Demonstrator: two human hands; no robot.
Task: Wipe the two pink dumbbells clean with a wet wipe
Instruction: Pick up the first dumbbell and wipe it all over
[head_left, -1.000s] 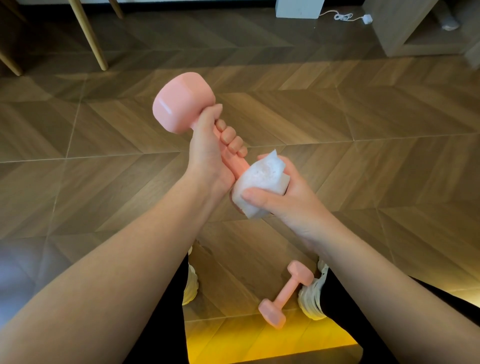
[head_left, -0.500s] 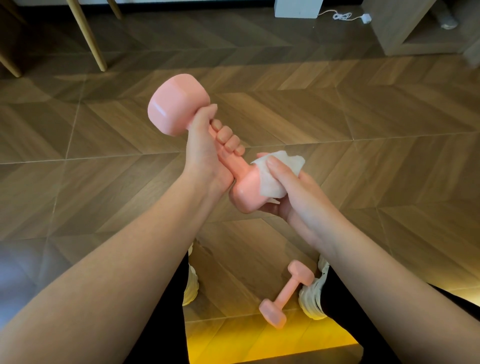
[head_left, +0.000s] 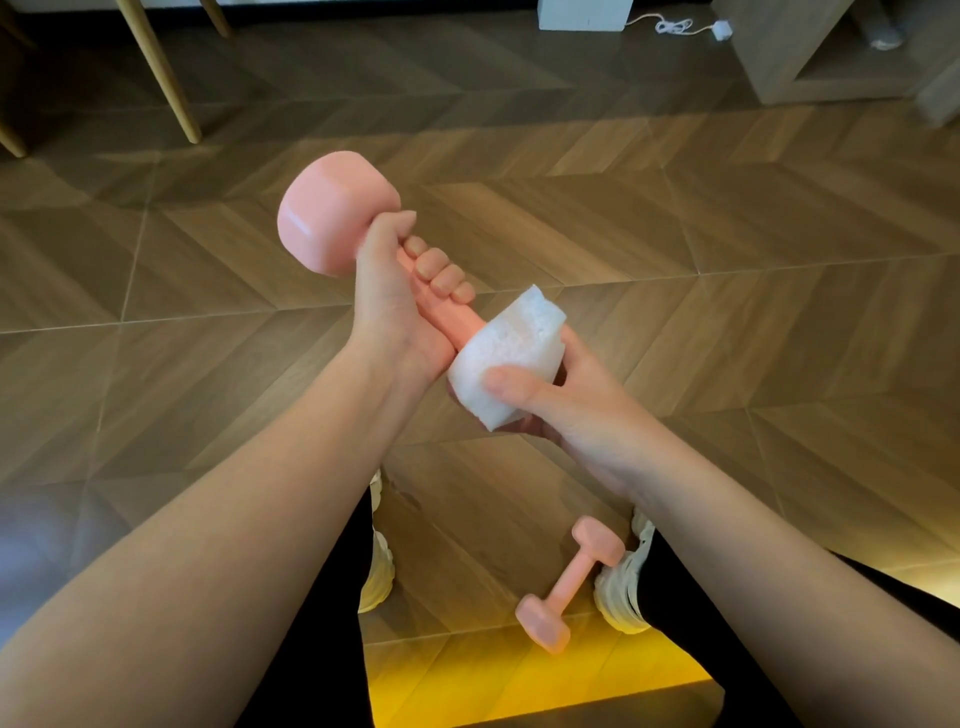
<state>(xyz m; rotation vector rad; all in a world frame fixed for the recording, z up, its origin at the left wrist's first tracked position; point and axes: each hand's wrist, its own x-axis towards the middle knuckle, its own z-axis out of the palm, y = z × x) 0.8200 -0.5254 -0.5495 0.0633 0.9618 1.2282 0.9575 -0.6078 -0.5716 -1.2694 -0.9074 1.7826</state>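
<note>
Left grip (head_left: 395, 306) closed round the dumbbell (head_left: 332, 213) handle; right grip (head_left: 561, 400) clasps the wipe (head_left: 511, 353) over its near head; second dumbbell (head_left: 569, 582) on floor (head_left: 727, 312) below right grip.

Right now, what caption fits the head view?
Left hand holds a dumbbell; right hand wraps a wipe round its near end.

We see it all through one wide-angle camera on the person's head, facing forward and down, close on the left hand (head_left: 395, 312) and right hand (head_left: 571, 410) at centre, with the wooden floor (head_left: 727, 234) well below and chair legs (head_left: 161, 73) along the top edge.
</note>
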